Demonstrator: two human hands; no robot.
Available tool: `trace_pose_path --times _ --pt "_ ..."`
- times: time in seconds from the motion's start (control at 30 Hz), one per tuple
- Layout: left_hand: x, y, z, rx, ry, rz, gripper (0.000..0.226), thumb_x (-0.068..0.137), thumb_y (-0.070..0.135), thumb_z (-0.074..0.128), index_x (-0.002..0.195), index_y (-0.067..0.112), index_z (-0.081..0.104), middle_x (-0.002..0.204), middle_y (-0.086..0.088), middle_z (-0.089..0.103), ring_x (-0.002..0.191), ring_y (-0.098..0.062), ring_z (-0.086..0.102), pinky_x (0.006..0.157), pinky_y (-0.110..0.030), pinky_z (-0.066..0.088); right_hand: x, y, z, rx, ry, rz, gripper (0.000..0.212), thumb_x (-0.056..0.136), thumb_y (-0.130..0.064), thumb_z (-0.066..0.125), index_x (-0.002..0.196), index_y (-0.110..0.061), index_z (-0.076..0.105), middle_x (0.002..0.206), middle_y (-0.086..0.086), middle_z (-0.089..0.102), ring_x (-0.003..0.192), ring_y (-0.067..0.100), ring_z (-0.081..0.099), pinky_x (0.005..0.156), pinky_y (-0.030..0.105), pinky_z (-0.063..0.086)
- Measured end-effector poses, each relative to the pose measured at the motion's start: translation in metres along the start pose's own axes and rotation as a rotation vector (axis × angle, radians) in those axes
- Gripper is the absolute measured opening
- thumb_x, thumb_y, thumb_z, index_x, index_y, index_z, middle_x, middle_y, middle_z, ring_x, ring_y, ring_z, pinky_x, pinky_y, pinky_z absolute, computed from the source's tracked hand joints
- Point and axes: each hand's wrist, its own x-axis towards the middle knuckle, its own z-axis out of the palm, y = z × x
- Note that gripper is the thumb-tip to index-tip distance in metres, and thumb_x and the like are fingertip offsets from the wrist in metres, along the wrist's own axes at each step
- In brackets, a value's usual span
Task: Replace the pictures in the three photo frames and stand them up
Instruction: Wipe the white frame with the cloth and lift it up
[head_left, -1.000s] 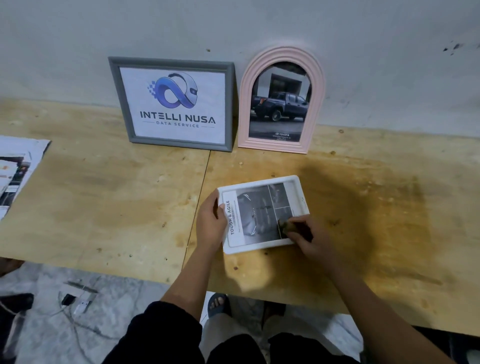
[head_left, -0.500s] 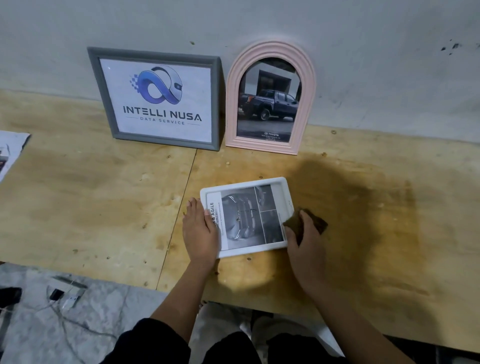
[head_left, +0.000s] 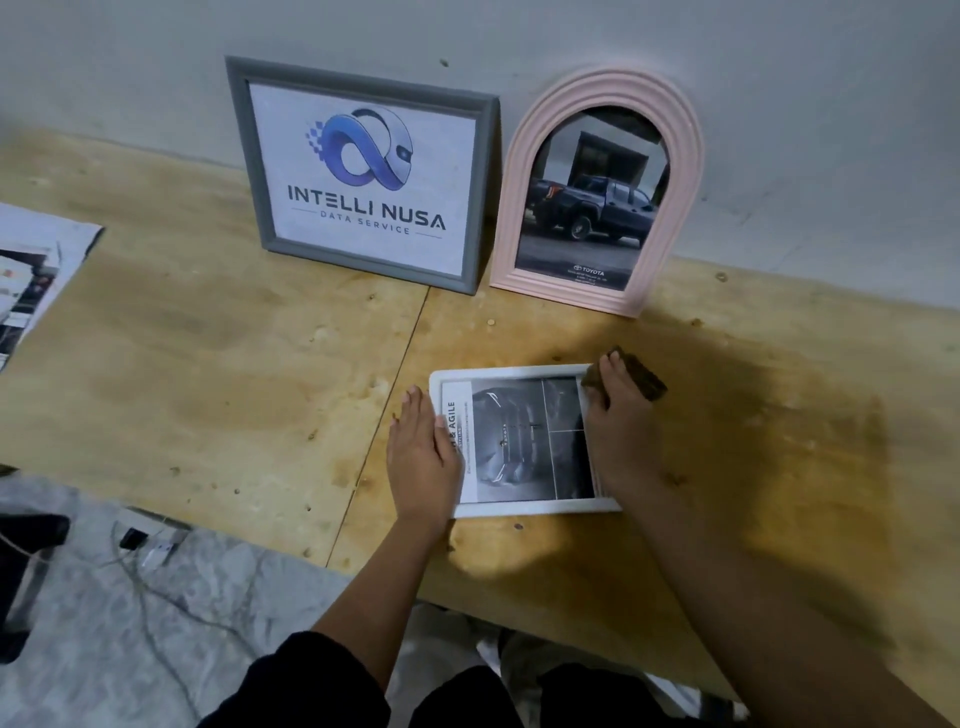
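A white photo frame (head_left: 524, 508) lies face up on the plywood table (head_left: 208, 374), holding a grey car picture with the words "TOUGH & AGILE". My left hand (head_left: 423, 457) rests flat on its left edge, fingers straight. My right hand (head_left: 618, 431) lies along the right edge and holds a dark brown cloth (head_left: 644, 378) at the frame's top right corner. A grey frame (head_left: 363, 171) with a logo picture and a pink arched frame (head_left: 681, 182) with a truck picture stand upright against the wall.
Loose printed pages (head_left: 31, 270) lie at the table's left edge. The table's front edge runs just below my hands. Beneath it, cables and a small adapter (head_left: 150, 551) lie on the grey floor. A wall closes off the back.
My right hand has slid the cloth from the picture's lower right up to the top right corner. My left hand has flattened on the left edge.
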Motion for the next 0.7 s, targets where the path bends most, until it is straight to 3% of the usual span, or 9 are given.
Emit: trace_pose_path --times 0.1,0.17,0.23,0.37,0.5,0.7 --pt "0.001 0.001 0.000 -0.029 0.016 -0.014 0.052 0.097 0.031 0.025 0.143 0.009 0.035 0.151 -0.003 0.032 0.142 -0.012 0.024 0.116 -0.024 0.009 0.007 -0.001 0.014 -0.187 -0.010 -0.185 0.043 0.099 -0.013 0.042 0.142 -0.009 0.038 0.152 0.002 0.030 0.143 0.015 0.018 0.119 0.036 0.012" --pt "0.001 0.001 -0.001 -0.053 0.020 -0.022 0.052 0.096 0.031 0.026 0.144 0.011 0.035 0.151 -0.002 0.032 0.141 -0.010 0.023 0.116 -0.024 0.009 0.000 -0.001 0.024 -0.262 0.004 -0.230 0.042 0.099 -0.019 0.036 0.141 -0.009 0.039 0.150 0.003 0.031 0.143 0.017 0.017 0.118 0.038 0.005" --pt "0.001 0.001 -0.002 -0.091 0.025 -0.031 0.051 0.096 0.030 0.028 0.143 0.011 0.036 0.151 -0.001 0.032 0.140 -0.006 0.023 0.116 -0.023 0.010 -0.015 -0.003 0.033 -0.246 0.025 -0.250 0.047 0.097 -0.025 0.029 0.140 -0.009 0.040 0.149 0.004 0.034 0.141 0.016 0.018 0.117 0.037 0.006" --pt "0.001 0.000 -0.003 -0.122 0.031 -0.046 0.044 0.099 0.017 0.036 0.143 0.013 0.035 0.151 0.001 0.032 0.135 0.002 0.020 0.115 -0.021 0.009 -0.044 -0.011 0.057 -0.183 -0.018 -0.282 0.048 0.091 -0.017 0.034 0.137 -0.005 0.043 0.145 0.008 0.039 0.139 0.022 0.024 0.114 0.042 0.011" --pt "0.001 -0.001 -0.003 -0.132 0.033 -0.076 0.043 0.099 0.014 0.038 0.142 0.016 0.037 0.151 0.004 0.033 0.133 0.006 0.020 0.113 -0.015 0.007 -0.043 -0.028 0.068 -0.205 -0.072 -0.211 0.047 0.097 -0.017 0.030 0.143 -0.009 0.033 0.153 0.006 0.027 0.142 0.015 0.010 0.115 0.038 0.000" --pt "0.006 0.002 -0.014 -0.190 -0.034 -0.086 0.040 0.098 0.016 0.041 0.139 0.015 0.043 0.148 0.002 0.037 0.139 -0.006 0.029 0.115 -0.021 0.014 -0.044 -0.027 0.071 -0.204 -0.162 -0.279 0.049 0.097 -0.012 0.033 0.145 -0.009 0.028 0.155 0.004 0.021 0.145 0.018 0.008 0.116 0.039 -0.003"
